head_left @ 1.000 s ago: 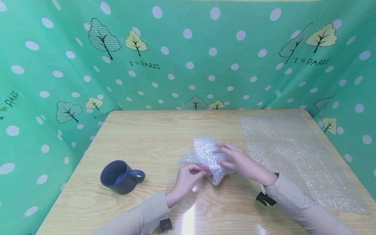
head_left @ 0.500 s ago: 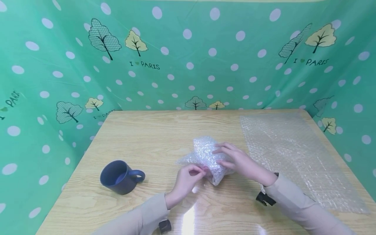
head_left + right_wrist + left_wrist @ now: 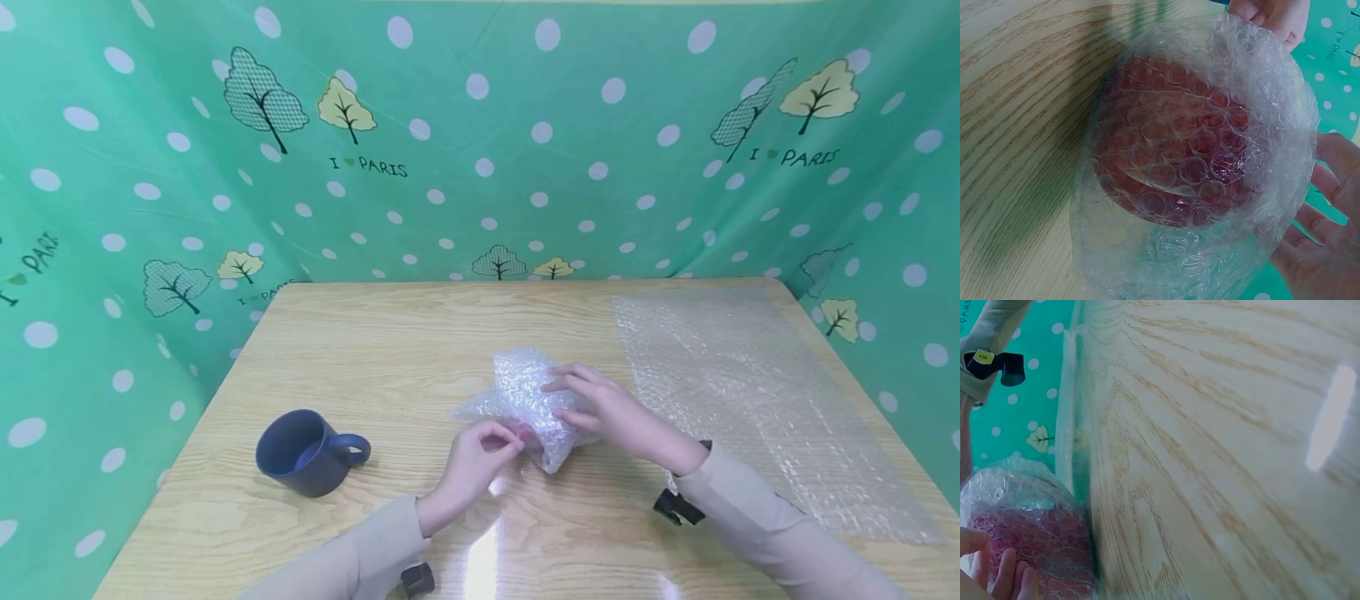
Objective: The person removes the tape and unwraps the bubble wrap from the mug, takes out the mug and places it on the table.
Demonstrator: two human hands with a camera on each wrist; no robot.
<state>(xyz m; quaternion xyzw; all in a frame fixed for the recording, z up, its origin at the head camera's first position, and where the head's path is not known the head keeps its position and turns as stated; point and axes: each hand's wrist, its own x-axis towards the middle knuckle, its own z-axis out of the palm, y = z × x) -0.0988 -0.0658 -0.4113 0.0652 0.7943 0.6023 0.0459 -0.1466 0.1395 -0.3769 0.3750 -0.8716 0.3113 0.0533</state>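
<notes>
At mid-table lies a crumpled bundle of clear bubble wrap (image 3: 528,387). Through its layers the right wrist view shows a dark-red, rounded thing (image 3: 1166,144) with a curved edge; its kind is obscured. My left hand (image 3: 476,458) is at the near left side of the bundle, thumb and forefinger meeting in a pinch on the wrap by a pink patch. In the left wrist view its other fingers (image 3: 1007,569) lie close against the bubbles. My right hand (image 3: 607,408) rests on the bundle's upper right with fingers spread and relaxed, steadying it.
A dark blue mug (image 3: 300,458) stands upright to the left, handle toward the bundle. One large flat sheet of bubble wrap (image 3: 750,400) covers the table's right side. Behind the wooden table (image 3: 390,333) hangs a green polka-dot cloth (image 3: 450,125).
My left wrist and forearm have shifted very slightly to the left, with the fingertips still at the same spot. The right hand, the bundle and the mug stay where they were.
</notes>
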